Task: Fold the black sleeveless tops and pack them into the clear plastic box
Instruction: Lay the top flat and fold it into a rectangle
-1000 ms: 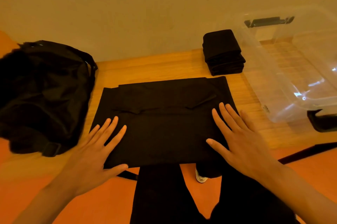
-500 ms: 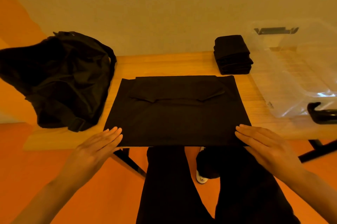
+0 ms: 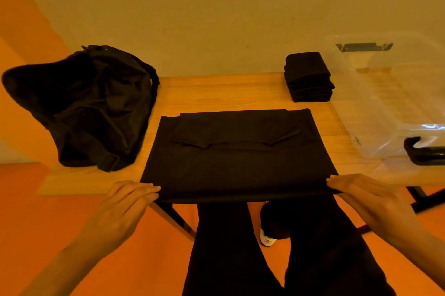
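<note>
The black top (image 3: 238, 151) lay flat at the bench's (image 3: 216, 91) near edge. The left grip (image 3: 120, 209) and right grip (image 3: 375, 202) rested on its near corners, fingers straight and together, likely to lift the hem for the next fold; with the thumbs hidden, I could not tell whether either pinched it.

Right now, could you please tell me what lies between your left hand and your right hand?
The near edge of the half-folded black top spans the stretch from left hand to right hand, at the front edge of the table, in the head view.
</note>
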The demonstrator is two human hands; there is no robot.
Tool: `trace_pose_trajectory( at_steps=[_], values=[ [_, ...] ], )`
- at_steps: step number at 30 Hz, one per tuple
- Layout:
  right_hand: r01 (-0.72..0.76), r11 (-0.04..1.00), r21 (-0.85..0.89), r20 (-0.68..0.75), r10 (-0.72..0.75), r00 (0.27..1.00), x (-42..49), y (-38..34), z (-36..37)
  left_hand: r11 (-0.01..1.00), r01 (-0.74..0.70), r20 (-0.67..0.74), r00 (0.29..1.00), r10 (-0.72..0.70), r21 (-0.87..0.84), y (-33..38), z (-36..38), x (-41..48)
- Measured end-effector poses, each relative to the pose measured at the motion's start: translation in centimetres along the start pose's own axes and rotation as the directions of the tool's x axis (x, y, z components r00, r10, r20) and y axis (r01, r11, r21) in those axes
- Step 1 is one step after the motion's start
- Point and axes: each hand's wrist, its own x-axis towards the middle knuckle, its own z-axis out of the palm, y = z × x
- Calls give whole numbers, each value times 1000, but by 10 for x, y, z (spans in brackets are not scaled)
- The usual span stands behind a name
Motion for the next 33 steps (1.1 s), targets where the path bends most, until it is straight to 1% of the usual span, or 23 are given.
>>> trace_pose_trajectory(
  at_steps=[2, 5, 7, 9, 11, 13, 14, 15, 17, 19, 21, 24, 29, 33],
  values=[
    [-61, 998, -13, -46, 60, 997, 5, 1, 0, 998, 46, -55, 997, -48, -39, 0, -1, 6],
    [-166, 982, 95, -94, 175, 980, 23, -5, -5, 977, 158, -122, 977, -175, -141, -2, -12, 25],
    [-207, 968, 144, -166, 229, 959, 41, -8, -6, 956, 240, -172, 948, -268, -170, -5, -22, 42],
    [-281, 935, 216, -243, 330, 912, 61, -11, -4, 924, 312, -208, 911, -357, -221, -9, -28, 60],
    [-361, 872, 332, -268, 454, 850, 81, -9, -1, 893, 361, -226, 878, -422, -269, -16, -31, 77],
    [-411, 821, 396, -294, 538, 790, 98, -4, 5, 865, 413, -190, 860, -473, -286, -26, -29, 92],
    [-426, 797, 429, -300, 570, 765, 106, -1, 7, 850, 436, -146, 858, -492, -297, -31, -27, 97],
    [-435, 786, 440, -306, 587, 750, 113, 3, 10, 835, 460, -101, 855, -508, -302, -35, -25, 102],
    [-459, 786, 414, -301, 594, 746, 126, 11, 17, 803, 509, -28, 839, -543, -311, -43, -19, 109],
    [-498, 772, 395, -278, 617, 736, 134, 19, 24, 797, 522, -28, 832, -555, -304, -47, -14, 118],
    [-539, 736, 410, -261, 661, 704, 139, 27, 28, 795, 524, -46, 826, -562, -306, -49, -11, 128],
    [-578, 701, 418, -244, 699, 672, 143, 36, 29, 742, 587, -46, 773, -632, -326, -55, -9, 139],
    [-591, 694, 411, -260, 711, 654, 148, 46, 28, 665, 648, -8, 714, -700, -372, -67, -6, 146],
    [-586, 704, 401, -275, 703, 656, 161, 52, 29, 621, 688, 19, 676, -737, -377, -80, -3, 152]
  ],
)
